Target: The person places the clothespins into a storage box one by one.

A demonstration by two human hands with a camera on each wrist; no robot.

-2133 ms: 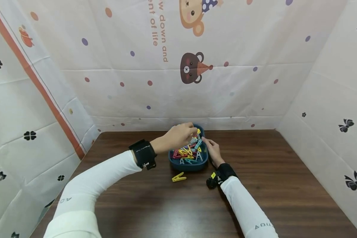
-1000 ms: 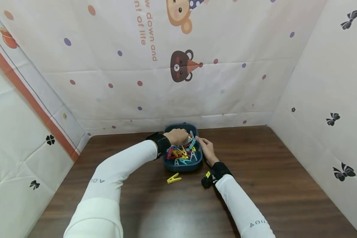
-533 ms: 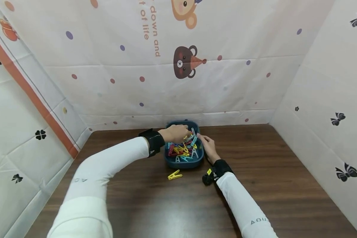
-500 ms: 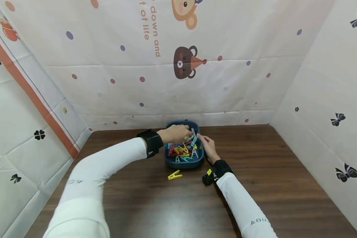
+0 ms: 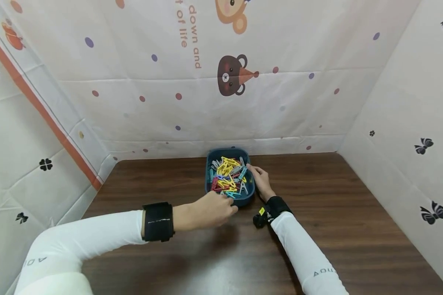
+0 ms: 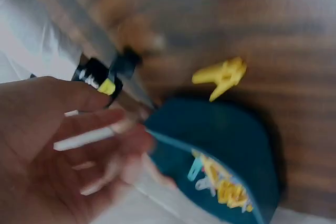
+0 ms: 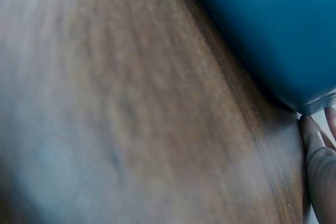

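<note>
Blue bin (image 5: 245, 200) holds nearly all pegs (image 5: 229, 175). I judge one left: yellow peg (image 6: 220, 77), on the worktop before the bin. Left hand (image 5: 210, 209) over it, fingers loose (gripping nothing). Right hand (image 5: 260, 180) flat against the bin.

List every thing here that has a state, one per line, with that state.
Bowl: upright on the table, full of clothespins.
Clothespins: heaped in the bowl, mixed colours.
Yellow clothespin: loose on the table beside the bowl.
Left hand: low over the table before the bowl, holds nothing visible.
Right hand: rests against the bowl's side.
</note>
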